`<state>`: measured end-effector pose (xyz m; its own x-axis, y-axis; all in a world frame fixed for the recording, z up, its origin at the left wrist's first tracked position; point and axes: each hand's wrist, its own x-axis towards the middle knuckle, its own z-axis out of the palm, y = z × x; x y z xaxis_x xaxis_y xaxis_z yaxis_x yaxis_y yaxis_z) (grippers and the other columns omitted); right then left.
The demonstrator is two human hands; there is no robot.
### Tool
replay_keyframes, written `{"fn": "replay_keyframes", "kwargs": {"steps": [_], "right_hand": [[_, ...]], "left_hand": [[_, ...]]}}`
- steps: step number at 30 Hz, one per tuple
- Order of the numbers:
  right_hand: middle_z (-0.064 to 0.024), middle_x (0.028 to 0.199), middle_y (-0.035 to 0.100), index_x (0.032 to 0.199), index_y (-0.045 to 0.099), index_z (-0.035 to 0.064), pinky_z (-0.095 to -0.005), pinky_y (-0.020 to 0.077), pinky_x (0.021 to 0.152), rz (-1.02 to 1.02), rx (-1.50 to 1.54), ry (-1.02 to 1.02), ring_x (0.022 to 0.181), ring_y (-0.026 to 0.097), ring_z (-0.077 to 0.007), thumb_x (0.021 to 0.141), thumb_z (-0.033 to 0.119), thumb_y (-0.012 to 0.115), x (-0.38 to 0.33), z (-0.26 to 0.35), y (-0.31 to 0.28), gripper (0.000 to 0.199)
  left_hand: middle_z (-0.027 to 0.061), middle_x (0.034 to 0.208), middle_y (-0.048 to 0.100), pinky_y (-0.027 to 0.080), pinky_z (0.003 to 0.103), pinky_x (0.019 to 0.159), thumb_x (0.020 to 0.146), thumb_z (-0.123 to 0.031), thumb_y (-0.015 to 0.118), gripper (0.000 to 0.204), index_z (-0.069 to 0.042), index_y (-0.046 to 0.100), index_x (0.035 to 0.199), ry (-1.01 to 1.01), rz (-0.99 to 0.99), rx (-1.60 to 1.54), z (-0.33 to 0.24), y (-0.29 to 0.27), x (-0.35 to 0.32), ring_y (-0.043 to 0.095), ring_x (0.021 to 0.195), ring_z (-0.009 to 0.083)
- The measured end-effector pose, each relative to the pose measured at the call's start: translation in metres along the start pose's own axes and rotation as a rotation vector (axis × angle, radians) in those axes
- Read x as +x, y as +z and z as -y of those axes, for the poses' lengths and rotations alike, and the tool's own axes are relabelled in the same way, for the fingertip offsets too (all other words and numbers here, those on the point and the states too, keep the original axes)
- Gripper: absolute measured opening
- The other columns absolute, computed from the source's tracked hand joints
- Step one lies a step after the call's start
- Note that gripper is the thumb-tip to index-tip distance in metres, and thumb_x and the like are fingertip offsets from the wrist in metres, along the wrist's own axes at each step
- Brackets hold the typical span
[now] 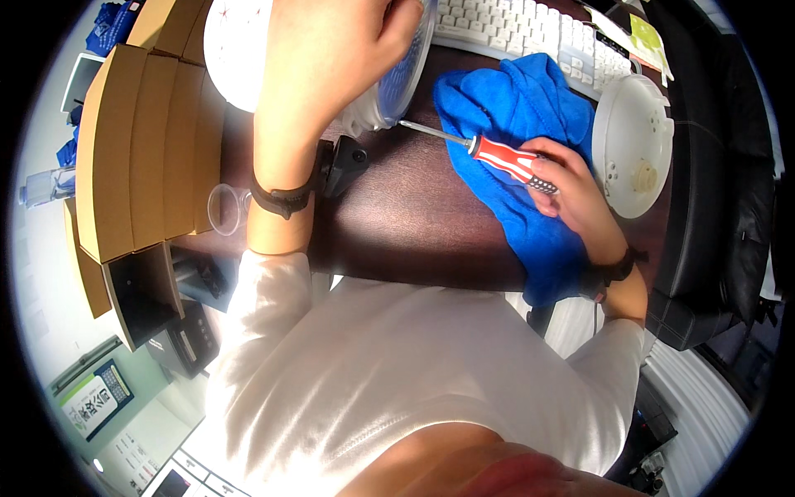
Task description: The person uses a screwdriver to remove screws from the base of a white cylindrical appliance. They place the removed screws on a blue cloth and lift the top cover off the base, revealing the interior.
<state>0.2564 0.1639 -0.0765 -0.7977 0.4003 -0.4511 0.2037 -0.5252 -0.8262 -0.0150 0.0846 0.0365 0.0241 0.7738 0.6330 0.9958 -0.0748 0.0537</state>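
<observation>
Dark desk (397, 224), cardboard boxes (145, 157) left

cloth (530, 124) on desk (406, 215), keyboard (513, 25) behind

The left hand (331, 45) is hiding much of the fan (397, 83), which is running off the edge at twelve o'clock. The screwdriver (497, 157) tip is vanishing under the fan's rim. The keyboard (530, 33) is getting cropped at one o'clock.

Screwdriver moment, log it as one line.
right hand: grips screwdriver | left hand: on round fan part | blue cloth underneath
</observation>
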Motion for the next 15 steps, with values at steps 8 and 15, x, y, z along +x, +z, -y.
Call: {"fn": "replay_keyframes", "kwargs": {"steps": [8, 15], "right_hand": [[-0.0071, 0.077, 0.053, 0.114, 0.055, -0.0036, -0.0217, 0.0303, 0.040, 0.006, 0.004, 0.008, 0.052, 0.045, -0.0076, 0.093, 0.018, 0.057, 0.0014, -0.0005, 0.0000, 0.031], [-0.0072, 0.075, 0.053, 0.113, 0.055, -0.0036, -0.0218, 0.0299, 0.039, 0.026, 0.012, 0.012, 0.050, 0.044, -0.0076, 0.093, 0.019, 0.056, 0.0031, -0.0038, -0.0021, 0.030]], "left_hand": [[0.0228, 0.116, 0.060, 0.040, 0.046, 0.097, 0.074, -0.005, 0.054, 0.025, 0.000, 0.066, 0.096, -0.010, -0.004, -0.013, -0.0015, 0.0003, 0.0000, 0.054, 0.111, 0.0396], [0.0224, 0.115, 0.060, 0.040, 0.046, 0.098, 0.074, -0.005, 0.055, 0.024, 0.000, 0.066, 0.095, 0.005, -0.013, 0.002, -0.0003, 0.0013, 0.0004, 0.055, 0.110, 0.0392]]}}
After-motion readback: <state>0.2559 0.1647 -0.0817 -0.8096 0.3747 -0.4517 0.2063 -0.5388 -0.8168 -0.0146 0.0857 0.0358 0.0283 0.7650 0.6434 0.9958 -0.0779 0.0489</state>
